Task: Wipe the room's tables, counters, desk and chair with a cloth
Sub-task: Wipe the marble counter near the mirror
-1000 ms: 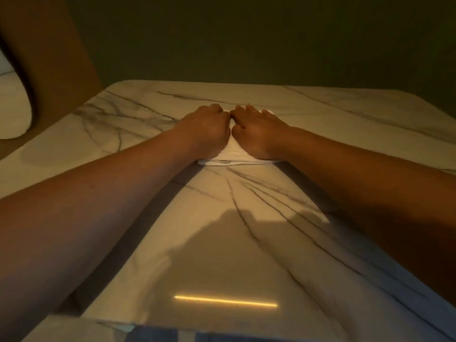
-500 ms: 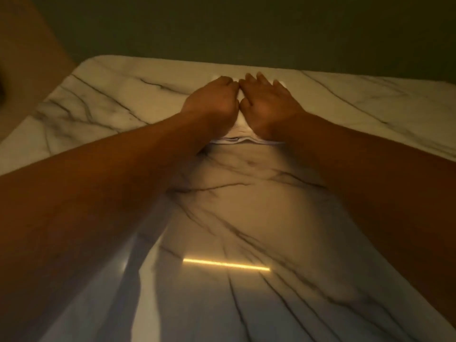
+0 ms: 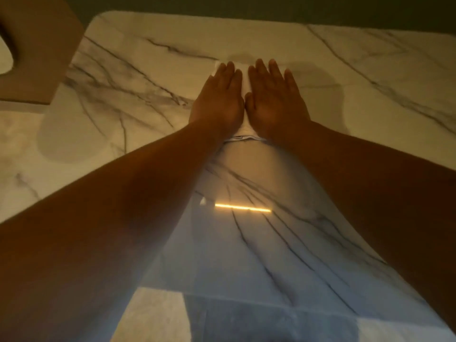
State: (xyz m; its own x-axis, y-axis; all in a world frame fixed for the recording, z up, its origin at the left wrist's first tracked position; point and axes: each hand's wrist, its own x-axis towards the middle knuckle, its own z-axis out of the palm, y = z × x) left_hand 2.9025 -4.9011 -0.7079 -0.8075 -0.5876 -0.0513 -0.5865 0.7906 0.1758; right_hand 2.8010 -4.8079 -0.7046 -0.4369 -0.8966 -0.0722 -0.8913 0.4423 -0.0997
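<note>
A white cloth (image 3: 245, 81) lies flat on the white marble table (image 3: 148, 58), mostly hidden under both hands. My left hand (image 3: 218, 99) presses on its left half with straight fingers. My right hand (image 3: 274, 99) presses on its right half, fingers spread and straight. The two hands lie side by side, nearly touching. A strip of cloth shows between them, with a hem at my wrists and corners past my fingertips. Both forearms stretch far across the table toward its back edge.
A brown chair back (image 3: 37, 50) stands at the table's left edge. A dark wall (image 3: 271, 8) runs behind the far edge. A bright ceiling light strip reflects on the glossy top (image 3: 243, 208) between my forearms.
Both hands have slid the cloth farther toward the table's back edge. Their fingers went from curled to flat and straight on the cloth. The view has tilted downward.
</note>
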